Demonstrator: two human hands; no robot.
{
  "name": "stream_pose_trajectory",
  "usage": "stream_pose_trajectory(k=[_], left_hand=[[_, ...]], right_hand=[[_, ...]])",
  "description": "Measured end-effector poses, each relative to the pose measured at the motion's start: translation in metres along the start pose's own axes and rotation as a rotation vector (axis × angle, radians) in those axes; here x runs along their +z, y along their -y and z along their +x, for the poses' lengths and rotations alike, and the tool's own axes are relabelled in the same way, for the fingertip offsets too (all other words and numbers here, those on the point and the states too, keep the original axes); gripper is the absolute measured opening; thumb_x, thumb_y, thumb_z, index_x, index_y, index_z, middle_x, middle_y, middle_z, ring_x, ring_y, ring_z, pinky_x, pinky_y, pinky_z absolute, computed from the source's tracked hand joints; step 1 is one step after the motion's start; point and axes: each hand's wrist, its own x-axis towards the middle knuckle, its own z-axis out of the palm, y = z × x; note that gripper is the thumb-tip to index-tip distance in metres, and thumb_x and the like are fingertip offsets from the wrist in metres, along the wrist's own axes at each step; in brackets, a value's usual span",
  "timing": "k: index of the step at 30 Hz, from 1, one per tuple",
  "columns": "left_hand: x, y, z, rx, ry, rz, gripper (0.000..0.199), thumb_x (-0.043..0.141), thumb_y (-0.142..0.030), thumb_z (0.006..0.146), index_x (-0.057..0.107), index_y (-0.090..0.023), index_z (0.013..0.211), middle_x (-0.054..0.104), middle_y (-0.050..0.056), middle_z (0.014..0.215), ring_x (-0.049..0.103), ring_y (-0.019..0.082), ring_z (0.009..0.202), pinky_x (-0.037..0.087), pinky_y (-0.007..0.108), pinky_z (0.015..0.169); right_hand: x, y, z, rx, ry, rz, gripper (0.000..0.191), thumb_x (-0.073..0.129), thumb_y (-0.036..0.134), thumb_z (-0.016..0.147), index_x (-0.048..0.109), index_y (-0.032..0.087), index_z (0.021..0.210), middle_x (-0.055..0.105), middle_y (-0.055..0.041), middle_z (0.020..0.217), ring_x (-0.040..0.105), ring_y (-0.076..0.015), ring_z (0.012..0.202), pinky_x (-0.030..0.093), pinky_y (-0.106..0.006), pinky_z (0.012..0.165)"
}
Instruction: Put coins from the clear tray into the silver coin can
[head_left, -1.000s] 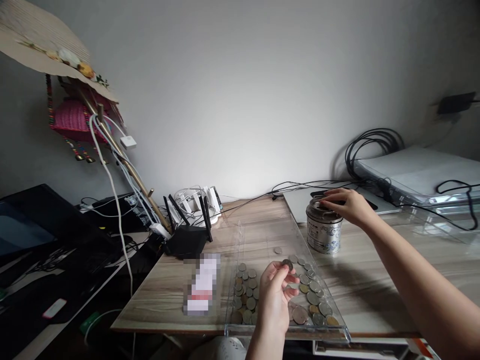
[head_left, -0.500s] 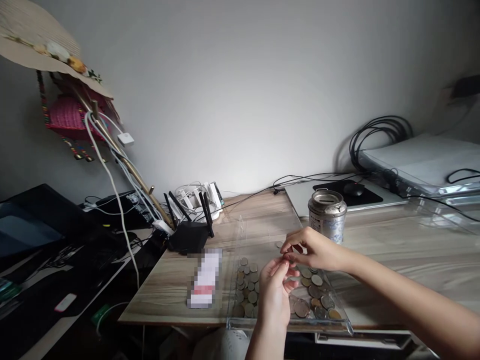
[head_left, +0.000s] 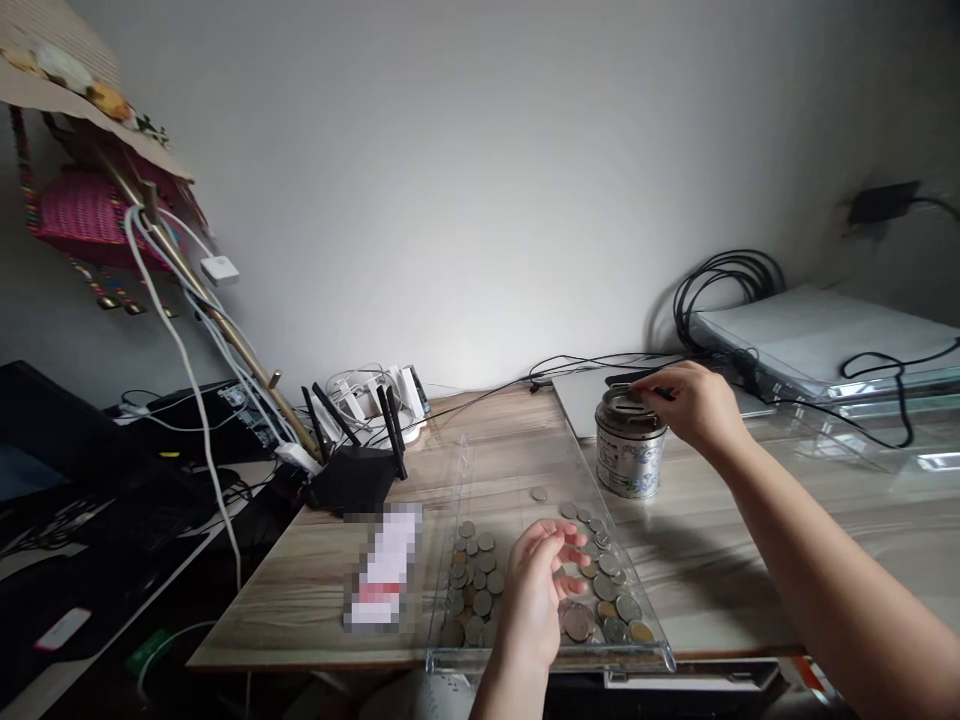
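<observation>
A clear plastic tray [head_left: 517, 465] lies on the wooden table, with coins [head_left: 577, 621] spread in its left and right parts. Above its front half is my left hand [head_left: 536, 575], fingers curled and pressed together; whether they hold anything is hidden. A round metal tin [head_left: 630, 460] with a slot in its lid stands to the right of the tray. At the tin's top, my right hand [head_left: 694, 400] is pinched beside the slot, and what it holds is too small to make out. One coin [head_left: 539, 494] lies alone near the tray's middle.
Left of the tray are a black router [head_left: 356, 478] and a blurred paper strip [head_left: 385, 570]. Behind the tin lies a silver panel [head_left: 574, 400] with a black mat. Coiled black cables [head_left: 724, 290] and a white device [head_left: 825, 325] are at the back right.
My right hand has moved away from my left hand, up and right to the top of the tin. My left hand stays over the tray. The view has shifted slightly.
</observation>
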Motion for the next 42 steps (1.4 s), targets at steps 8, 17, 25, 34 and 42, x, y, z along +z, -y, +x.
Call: stream_pose_trajectory(k=[8, 17, 25, 34, 42], left_hand=[[0.002, 0.004, 0.005, -0.001, -0.052, 0.018, 0.024, 0.059, -0.033, 0.058, 0.057, -0.014, 0.072, 0.059, 0.006, 0.075, 0.053, 0.012, 0.063, 0.035, 0.018, 0.044], [-0.002, -0.016, -0.01, 0.168, 0.164, 0.571, 0.023, 0.056, -0.033, 0.068, 0.065, -0.019, 0.083, 0.061, 0.009, 0.093, 0.053, 0.02, 0.09, 0.042, 0.027, 0.074], [-0.018, -0.018, 0.027, 0.231, 0.31, 0.96, 0.035, 0.072, -0.03, 0.047, 0.065, -0.023, 0.081, 0.057, 0.01, 0.104, 0.045, 0.029, 0.107, 0.032, 0.036, 0.092], [-0.018, -0.02, 0.032, 0.084, 0.532, 1.37, 0.019, 0.062, -0.026, 0.056, 0.06, -0.024, 0.075, 0.054, 0.004, 0.084, 0.051, 0.015, 0.064, 0.042, 0.027, 0.064], [-0.025, -0.04, 0.017, -0.06, 0.741, 1.674, 0.032, 0.062, -0.029, 0.056, 0.06, -0.023, 0.088, 0.051, 0.002, 0.092, 0.048, 0.013, 0.07, 0.039, 0.023, 0.059]], right_hand=[[0.006, -0.01, 0.006, 0.069, 0.173, 0.144, 0.02, 0.053, 0.024, 0.063, 0.07, 0.02, 0.073, 0.067, -0.0014, 0.071, 0.06, -0.0178, 0.07, 0.045, -0.026, 0.061], [0.006, 0.013, -0.008, -0.089, -0.102, 0.173, 0.022, 0.048, 0.025, 0.073, 0.065, 0.019, 0.086, 0.064, -0.0048, 0.077, 0.055, -0.018, 0.074, 0.043, -0.031, 0.07], [0.031, 0.073, -0.051, -0.569, 0.299, 0.285, 0.027, 0.04, 0.019, 0.079, 0.059, 0.017, 0.099, 0.059, -0.006, 0.073, 0.05, -0.0151, 0.067, 0.038, -0.027, 0.06], [0.043, 0.082, -0.06, -0.559, 0.52, 0.284, 0.024, 0.041, 0.02, 0.079, 0.06, 0.017, 0.094, 0.06, -0.0061, 0.075, 0.053, -0.0139, 0.068, 0.035, -0.025, 0.061], [0.039, 0.088, -0.069, -0.406, 1.145, 0.534, 0.01, 0.054, 0.016, 0.066, 0.063, 0.013, 0.071, 0.058, 0.0003, 0.062, 0.05, -0.0079, 0.053, 0.033, -0.017, 0.048]])
